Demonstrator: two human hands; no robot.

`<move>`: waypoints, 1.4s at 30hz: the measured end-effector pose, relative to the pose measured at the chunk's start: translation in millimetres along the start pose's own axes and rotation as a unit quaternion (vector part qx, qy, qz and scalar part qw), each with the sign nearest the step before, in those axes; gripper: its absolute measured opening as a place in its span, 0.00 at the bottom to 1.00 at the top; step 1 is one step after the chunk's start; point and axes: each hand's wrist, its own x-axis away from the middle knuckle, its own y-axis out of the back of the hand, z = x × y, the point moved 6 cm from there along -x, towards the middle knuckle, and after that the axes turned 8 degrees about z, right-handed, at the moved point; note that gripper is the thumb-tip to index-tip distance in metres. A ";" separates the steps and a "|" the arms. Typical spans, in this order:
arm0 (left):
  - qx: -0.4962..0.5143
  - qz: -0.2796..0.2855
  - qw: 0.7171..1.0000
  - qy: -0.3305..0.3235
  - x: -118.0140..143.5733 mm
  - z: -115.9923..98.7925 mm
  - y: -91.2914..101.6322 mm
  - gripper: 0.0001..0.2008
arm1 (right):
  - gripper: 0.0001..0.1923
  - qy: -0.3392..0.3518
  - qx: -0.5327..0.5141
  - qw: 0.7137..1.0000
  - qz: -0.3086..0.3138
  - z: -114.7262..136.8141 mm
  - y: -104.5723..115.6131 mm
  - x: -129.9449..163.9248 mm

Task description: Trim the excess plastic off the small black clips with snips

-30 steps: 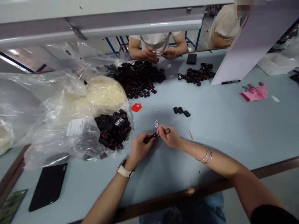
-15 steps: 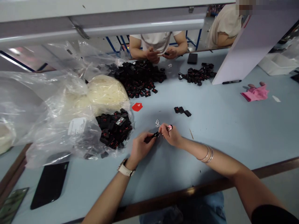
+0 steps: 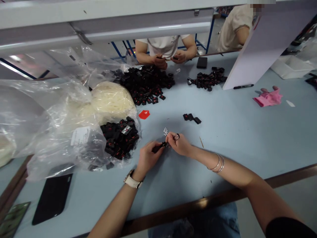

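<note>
My left hand point(image 3: 149, 154) is closed around a small black plastic part point(image 3: 160, 146), whose far end sticks out between thumb and fingers. Against that end my right hand point(image 3: 180, 144) is pinched, its fingertips nearly meeting the left ones. Something dark and rounded shows at the right knuckles; I cannot make out what it is, nor what the fingertips pinch. Just beyond the fingers lies a small heap of white pieces point(image 3: 165, 131). A few black plastic parts point(image 3: 191, 118) sit in a short row farther up the table.
On the left, a clear plastic bag point(image 3: 56, 132) spills a pile of black parts point(image 3: 120, 138). A red piece point(image 3: 144, 114), a pink glove point(image 3: 268, 98) and a black pen point(image 3: 243, 86) lie about. A co-worker's hands point(image 3: 160, 61) work across the table beside a larger black pile point(image 3: 146, 81).
The right hand has turned slightly, so the pinkish loop at its knuckles now looks darker and smaller. The whole view has shifted a little; the left hand keeps its hold.
</note>
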 end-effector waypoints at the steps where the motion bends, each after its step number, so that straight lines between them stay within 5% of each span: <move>1: 0.000 0.000 1.000 -0.002 -0.2 -0.7 0.2 0.06 | 0.18 -0.005 -0.034 0.999 -0.005 -2.6 0.3 -0.3; 10: -0.001 -0.006 1.000 -0.015 0.5 -1.3 -0.9 0.07 | 0.22 0.000 -0.134 0.990 -0.048 -12.6 1.8 3.6; 20: -0.009 0.000 0.999 -0.032 0.6 -0.5 -2.4 0.06 | 0.20 0.054 0.025 0.998 -0.002 8.4 1.4 4.1; 24: -0.014 -0.006 1.000 -0.025 0.7 0.2 -2.2 0.07 | 0.25 0.006 -0.110 0.992 -0.054 -7.5 6.7 -0.4; 29: 0.004 -0.008 1.000 -0.014 0.2 -0.3 -2.3 0.07 | 0.29 -0.070 -0.278 0.944 -0.162 -25.8 18.2 -3.5; 34: 0.020 0.000 1.000 0.012 0.6 1.0 -4.6 0.08 | 0.26 -0.037 -0.281 0.953 -0.107 -14.1 16.1 -3.5; 42: -0.037 0.033 0.997 -0.053 1.4 -6.9 -7.8 0.10 | 0.23 -0.026 -0.232 0.967 -0.100 -12.6 15.8 -3.5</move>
